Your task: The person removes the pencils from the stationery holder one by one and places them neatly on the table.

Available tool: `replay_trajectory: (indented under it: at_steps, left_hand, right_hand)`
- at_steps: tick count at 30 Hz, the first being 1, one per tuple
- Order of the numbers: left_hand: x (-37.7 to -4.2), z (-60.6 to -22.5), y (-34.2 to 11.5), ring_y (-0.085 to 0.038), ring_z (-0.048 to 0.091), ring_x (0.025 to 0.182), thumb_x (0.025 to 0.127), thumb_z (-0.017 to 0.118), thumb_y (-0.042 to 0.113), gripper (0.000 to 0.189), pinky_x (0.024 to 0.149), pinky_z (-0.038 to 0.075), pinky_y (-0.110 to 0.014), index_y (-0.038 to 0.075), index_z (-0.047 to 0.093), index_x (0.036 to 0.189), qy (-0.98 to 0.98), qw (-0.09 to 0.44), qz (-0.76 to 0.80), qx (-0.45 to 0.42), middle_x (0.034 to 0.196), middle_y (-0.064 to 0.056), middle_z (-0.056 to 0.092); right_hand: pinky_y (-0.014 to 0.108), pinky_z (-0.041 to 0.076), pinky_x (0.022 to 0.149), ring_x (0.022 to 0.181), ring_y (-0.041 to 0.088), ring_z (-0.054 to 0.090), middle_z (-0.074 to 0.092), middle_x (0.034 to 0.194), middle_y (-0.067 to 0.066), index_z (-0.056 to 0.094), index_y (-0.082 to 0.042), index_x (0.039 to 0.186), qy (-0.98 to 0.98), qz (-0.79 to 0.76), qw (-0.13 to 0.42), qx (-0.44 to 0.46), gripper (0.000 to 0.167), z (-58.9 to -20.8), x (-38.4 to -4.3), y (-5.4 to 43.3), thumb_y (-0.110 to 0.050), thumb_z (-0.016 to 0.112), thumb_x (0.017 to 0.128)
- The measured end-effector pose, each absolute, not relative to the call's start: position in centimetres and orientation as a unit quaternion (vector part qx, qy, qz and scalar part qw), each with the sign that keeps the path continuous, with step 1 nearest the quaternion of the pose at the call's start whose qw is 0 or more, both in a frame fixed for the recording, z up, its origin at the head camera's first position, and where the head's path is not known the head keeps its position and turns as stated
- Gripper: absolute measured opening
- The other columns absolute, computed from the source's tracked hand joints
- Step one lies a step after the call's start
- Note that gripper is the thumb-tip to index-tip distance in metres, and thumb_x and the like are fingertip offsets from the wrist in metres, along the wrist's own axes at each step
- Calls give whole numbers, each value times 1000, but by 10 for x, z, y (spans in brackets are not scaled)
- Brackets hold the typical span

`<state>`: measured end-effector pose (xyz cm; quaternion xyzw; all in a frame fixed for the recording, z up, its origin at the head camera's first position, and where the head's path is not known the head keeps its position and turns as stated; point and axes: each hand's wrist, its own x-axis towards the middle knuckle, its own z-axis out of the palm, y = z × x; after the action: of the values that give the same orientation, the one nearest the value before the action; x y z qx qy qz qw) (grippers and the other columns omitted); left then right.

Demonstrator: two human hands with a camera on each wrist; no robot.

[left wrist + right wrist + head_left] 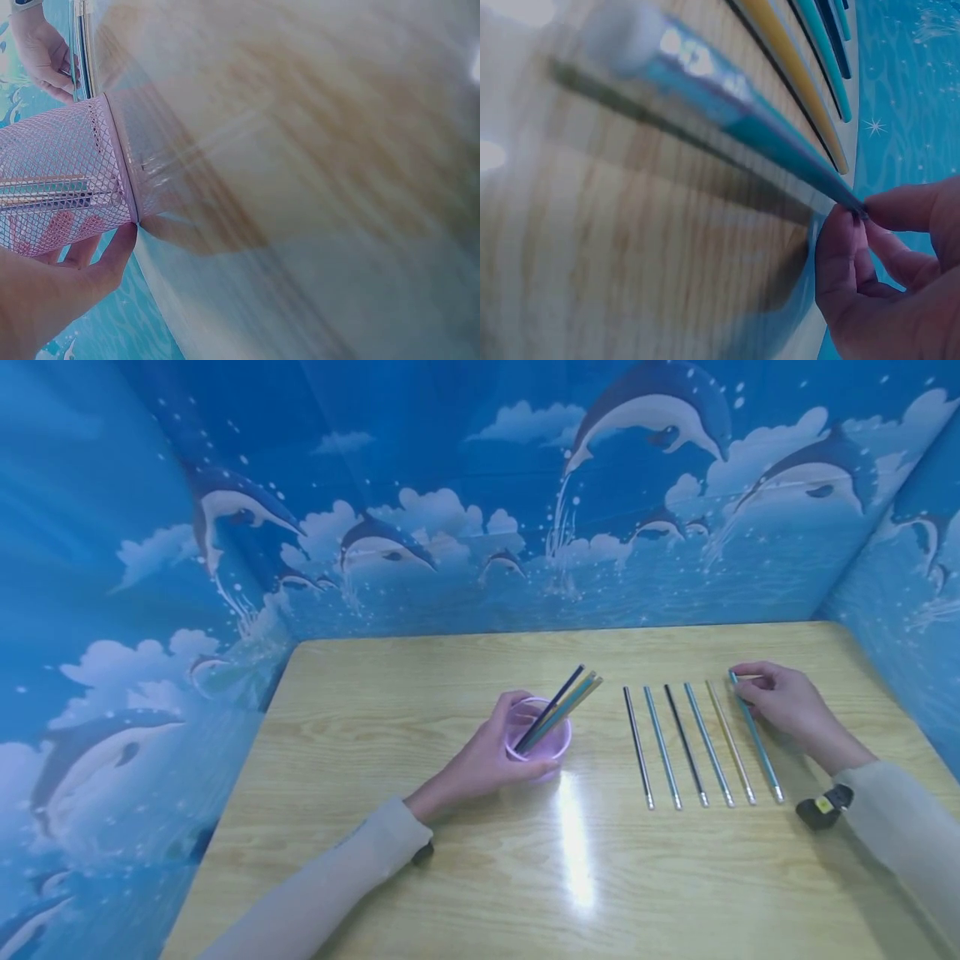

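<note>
- Teal pencil (757,739) lies at the right end of a row on the table (360,860), its white eraser end towards the person; whether its whole length touches the wood is hard to tell.
- Right hand (783,702) pinches that pencil's far tip between thumb and fingers.
- Just left of it, a yellow pencil (731,742) lies near-parallel, followed leftward by a blue pencil (708,745), a black pencil (686,746), another teal one and a dark pencil (637,745), all spaced apart, eraser ends near the person.
- Pink mesh cup (52,146) stands on the table left of the row, well apart from the right hand.
- Left hand (498,752) grasps the cup from its left side, thumb and fingers curved round the wall.
- Several pencils (558,714) lean together inside the cup, tops slanting right above the rim.
- Pale sleeves (315,885) cover both forearms.
- Bright glare (576,843) streaks the wood below the cup.
- Blue backdrop (420,443) with leaping dolphins surrounds the table's back and sides.
</note>
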<state>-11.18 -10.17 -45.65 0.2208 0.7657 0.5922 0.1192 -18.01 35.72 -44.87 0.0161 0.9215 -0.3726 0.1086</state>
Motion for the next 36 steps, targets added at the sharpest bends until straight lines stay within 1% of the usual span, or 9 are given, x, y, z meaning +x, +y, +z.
replay_trajectory:
  at_steps: [4, 8, 11, 14, 16, 19, 25, 31, 36]
  left_hand:
    - [-112, -455, -102, -26, 58, 139, 84, 96, 12, 97, 113, 53, -40, 18, 35, 159, 764, 120, 593, 224, 151, 2, 58]
    - [-112, -454, -101, -26, 58, 140, 84, 96, 11, 97, 113, 53, -39, 18, 35, 159, 763, 122, 595, 223, 151, 1, 58]
    - [-112, -454, -101, -26, 58, 140, 84, 96, 10, 97, 112, 53, -39, 18, 35, 159, 763, 123, 595, 222, 151, 2, 58]
    - [-112, -454, -100, -26, 58, 139, 84, 96, 12, 97, 112, 53, -39, 18, 35, 159, 765, 124, 592, 223, 151, 1, 58]
    - [-112, -455, -100, -25, 58, 140, 84, 96, 12, 97, 112, 53, -39, 19, 35, 159, 766, 123, 590, 222, 151, 2, 58]
    - [-112, -454, -100, -24, 58, 140, 84, 97, 12, 97, 112, 53, -39, 20, 36, 159, 769, 121, 588, 221, 151, 3, 58]
    - [-113, -455, -100, -25, 57, 140, 84, 96, 12, 98, 113, 53, -40, 13, 34, 160, 767, 122, 588, 225, 152, 1, 57]
    - [-112, -455, -101, -23, 58, 140, 85, 96, 15, 95, 112, 53, -39, 23, 35, 158, 773, 123, 583, 220, 150, 3, 58]
    - [-111, -455, -102, -23, 58, 139, 85, 96, 17, 96, 111, 54, -40, 24, 35, 159, 775, 123, 581, 214, 151, 5, 57]
  right_hand:
    - [28, 56, 72, 88, 23, 70, 64, 129, 36, 50, 10, 152, 934, -341, 104, 8, 51, -450, -183, 356, -26, 54, 115]
    - [50, 59, 82, 94, 37, 71, 65, 127, 37, 52, 10, 149, 942, -320, 104, 6, 50, -450, -183, 355, -25, 55, 115]
    - [67, 54, 92, 106, 49, 68, 63, 130, 40, 52, 11, 149, 944, -312, 103, 1, 49, -449, -183, 355, -23, 54, 114]
    - [74, 49, 98, 118, 57, 61, 60, 133, 42, 53, 11, 148, 947, -305, 102, -3, 48, -448, -182, 355, -22, 54, 113]
    - [76, 47, 100, 122, 60, 57, 59, 135, 43, 53, 11, 147, 948, -302, 102, -6, 47, -447, -182, 356, -22, 53, 113]
    - [76, 47, 100, 122, 60, 57, 59, 135, 43, 53, 11, 147, 947, -304, 103, -7, 48, -446, -182, 355, -22, 54, 113]
    - [76, 46, 100, 122, 59, 56, 57, 135, 42, 51, 12, 147, 946, -309, 99, 8, 50, -447, -179, 353, -25, 56, 113]
    - [75, 45, 103, 128, 58, 52, 53, 140, 41, 46, 13, 150, 936, -340, 85, 32, 57, -450, -174, 347, -30, 55, 113]
    - [76, 42, 108, 136, 61, 45, 45, 149, 41, 41, 13, 156, 920, -380, 73, 53, 65, -451, -169, 341, -36, 52, 115]
